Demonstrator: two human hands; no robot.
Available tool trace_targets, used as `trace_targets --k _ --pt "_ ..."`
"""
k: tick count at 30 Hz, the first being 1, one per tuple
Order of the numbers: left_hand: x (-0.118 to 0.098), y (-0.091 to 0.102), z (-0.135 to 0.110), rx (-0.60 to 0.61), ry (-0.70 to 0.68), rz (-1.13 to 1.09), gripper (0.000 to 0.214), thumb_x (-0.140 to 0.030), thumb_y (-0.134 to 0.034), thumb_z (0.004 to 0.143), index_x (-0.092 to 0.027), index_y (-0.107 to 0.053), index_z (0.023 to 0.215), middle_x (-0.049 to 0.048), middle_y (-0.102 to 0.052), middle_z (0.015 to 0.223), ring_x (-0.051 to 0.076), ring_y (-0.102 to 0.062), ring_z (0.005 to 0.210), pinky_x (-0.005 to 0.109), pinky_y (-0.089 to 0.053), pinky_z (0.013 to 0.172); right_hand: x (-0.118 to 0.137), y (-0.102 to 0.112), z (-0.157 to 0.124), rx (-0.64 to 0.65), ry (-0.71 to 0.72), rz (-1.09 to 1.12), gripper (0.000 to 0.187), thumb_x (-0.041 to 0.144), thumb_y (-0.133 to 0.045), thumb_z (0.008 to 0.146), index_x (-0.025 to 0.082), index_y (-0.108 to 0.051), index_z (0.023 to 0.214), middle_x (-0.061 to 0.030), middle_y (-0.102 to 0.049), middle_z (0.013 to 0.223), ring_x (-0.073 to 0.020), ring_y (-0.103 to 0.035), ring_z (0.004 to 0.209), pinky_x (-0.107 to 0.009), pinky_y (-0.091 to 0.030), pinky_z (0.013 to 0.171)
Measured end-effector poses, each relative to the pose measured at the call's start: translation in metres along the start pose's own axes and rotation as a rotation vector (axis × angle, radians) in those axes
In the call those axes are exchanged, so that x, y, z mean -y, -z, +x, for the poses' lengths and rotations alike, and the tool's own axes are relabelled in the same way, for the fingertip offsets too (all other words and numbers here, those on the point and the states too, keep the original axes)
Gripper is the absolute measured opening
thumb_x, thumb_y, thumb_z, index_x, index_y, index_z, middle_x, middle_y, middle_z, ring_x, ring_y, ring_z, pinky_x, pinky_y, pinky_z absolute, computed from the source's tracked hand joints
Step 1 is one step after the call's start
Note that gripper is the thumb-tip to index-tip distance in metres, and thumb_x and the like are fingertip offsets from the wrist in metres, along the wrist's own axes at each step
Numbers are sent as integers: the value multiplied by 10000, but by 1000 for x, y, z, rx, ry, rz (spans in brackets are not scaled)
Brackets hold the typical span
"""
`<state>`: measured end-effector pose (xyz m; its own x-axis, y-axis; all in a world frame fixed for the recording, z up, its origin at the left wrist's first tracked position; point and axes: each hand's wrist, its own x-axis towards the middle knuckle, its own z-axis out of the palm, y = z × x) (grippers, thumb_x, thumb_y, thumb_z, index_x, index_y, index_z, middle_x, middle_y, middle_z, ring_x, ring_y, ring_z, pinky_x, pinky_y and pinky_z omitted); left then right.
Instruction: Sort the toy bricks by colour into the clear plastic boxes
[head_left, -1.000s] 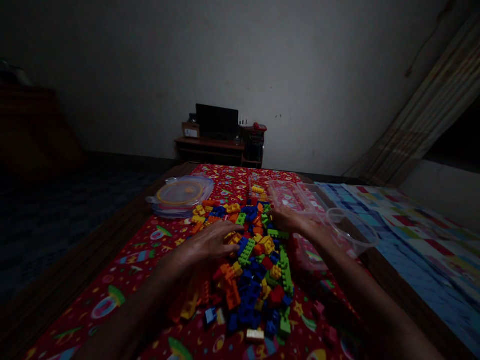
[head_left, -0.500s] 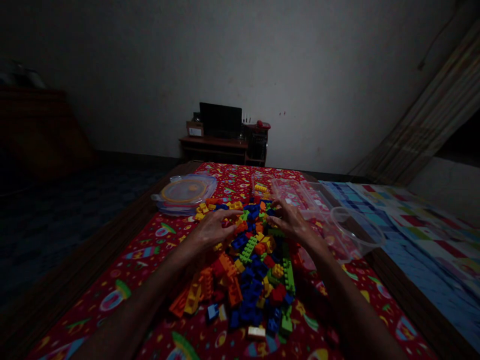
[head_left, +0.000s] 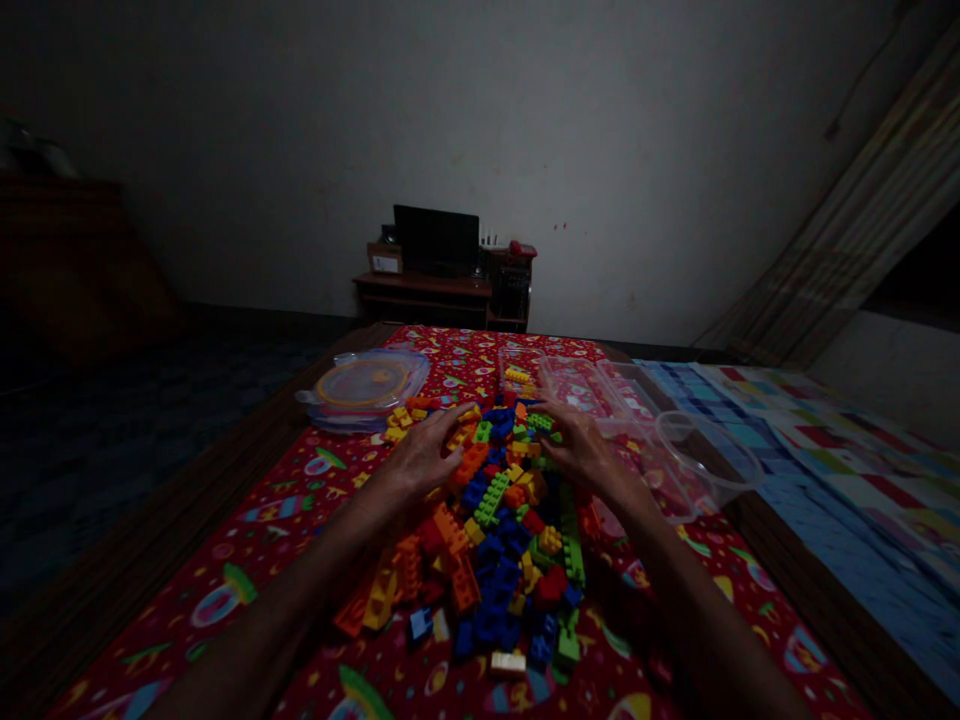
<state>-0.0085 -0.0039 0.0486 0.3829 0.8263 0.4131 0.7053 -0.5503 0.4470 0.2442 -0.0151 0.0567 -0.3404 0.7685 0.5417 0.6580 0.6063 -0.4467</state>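
1. The left hand (head_left: pixel 427 455), at ten o'clock on the block pile (head_left: pixel 496 590), is half-curled and loose, thumb and fingers parted around the pile's edge.
2. The right hand (head_left: pixel 583 447), at two o'clock, curls inward; a green block (head_left: pixel 540 422) sits by its fingertips, and I cannot tell whether it is gripped.
3. The pile spreads between the forearms towards six o'clock, ending near a white block (head_left: pixel 508 664); the hands hide parts of its far edges.
4. Beyond the left hand, at ten to eleven o'clock, stand stacked lids (head_left: pixel 364 385).
5. Past the right hand, from one to two o'clock, clear containers (head_left: pixel 750 477) crowd the tablecloth (head_left: pixel 292 545), partly behind that arm.
6. Compared with half a second ago, the thumbs are farther apart; lids and containers stay put.
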Motion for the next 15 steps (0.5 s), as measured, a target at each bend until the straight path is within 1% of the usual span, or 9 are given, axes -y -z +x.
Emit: trace_targets --k 2,5,8,9,11,13,15 --pt "7 -4 0 -18 -25 18 544 -209 -528 770 -194 -525 1314 81 -644 1124 220 -620 989 347 -505 875 2 -5 -2 87 44 -43 333 146 -576 822 205 -636 1144 -94 -671 1123 -218 -613 1033 -372 -479 887" --pt "13 -6 1 -62 -46 48 433 -207 -527 794 -197 -587 1223 77 -639 1081 220 -605 1007 364 -497 893 8 -12 -2 249 149 -137 308 144 -597 829 204 -645 1127 -96 -655 1141 -223 -566 1087 -362 -452 911" --pt "12 -6 0 -78 -83 81 296 -282 -528 847 -186 -639 1105 79 -630 1047 223 -589 987 371 -488 877 15 -15 0 332 167 -271 254 161 -599 847 193 -652 1093 -100 -650 1090 -224 -548 1070 -346 -446 892" --pt "10 -7 -1 -64 -95 99 263 -323 -527 865 -188 -656 1052 76 -629 1021 223 -584 969 369 -485 864 15 -16 -1 343 155 -311 243 177 -596 856 194 -649 1093 -99 -649 1062 -223 -554 1039 -341 -454 869" --pt "7 -8 -6 -13 -113 154 266 -410 -541 876 -195 -675 959 69 -624 965 224 -570 928 363 -476 829 14 -15 -6 336 140 -372 271 207 -594 868 204 -627 1137 -98 -643 1045 -224 -561 1006 -345 -464 846" --pt "7 -11 -11 42 -132 223 303 -475 -575 851 -201 -675 932 67 -615 949 230 -552 915 364 -462 818 9 -15 -15 275 141 -409 352 219 -587 877 206 -579 1229 -115 -623 1123 -239 -546 1068 -378 -455 895" --pt "10 -16 -16 78 -145 270 318 -486 -594 834 -198 -666 947 69 -609 963 234 -541 912 372 -453 832 3 -17 -25 193 147 -428 423 214 -581 879 203 -530 1298 -133 -584 1233 -262 -493 1185 -430 -411 984"
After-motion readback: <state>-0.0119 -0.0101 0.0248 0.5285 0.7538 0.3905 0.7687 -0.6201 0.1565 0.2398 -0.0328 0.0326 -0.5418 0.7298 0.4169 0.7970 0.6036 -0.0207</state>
